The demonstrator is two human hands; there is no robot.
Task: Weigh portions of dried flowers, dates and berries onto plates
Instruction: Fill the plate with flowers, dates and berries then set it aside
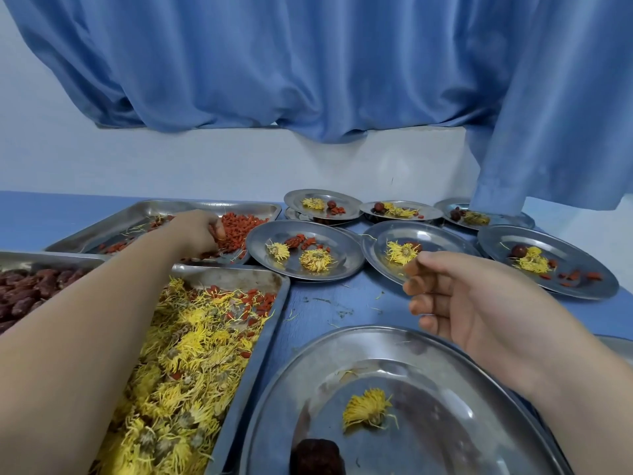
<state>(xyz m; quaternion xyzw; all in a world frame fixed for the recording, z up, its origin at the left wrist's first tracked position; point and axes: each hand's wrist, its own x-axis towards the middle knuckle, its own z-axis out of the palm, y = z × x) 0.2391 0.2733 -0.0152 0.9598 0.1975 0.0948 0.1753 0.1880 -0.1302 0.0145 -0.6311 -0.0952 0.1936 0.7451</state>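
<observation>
Dark red dates (24, 293) heaped far left. Left hand (200, 231) in far rectangular steel tray (144, 209), fingers curled round red dried berries (239, 228). Right hand (455, 299) loosely curled, holding nothing, above blue worktop (329, 303), just beyond near round steel plate (428, 378).

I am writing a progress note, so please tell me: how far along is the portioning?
Done: several back plates show all three ingredients. In hand: the left hand grips berries in the berry tray. Left: the near plate holds one flower and one date, no berries yet.
</observation>
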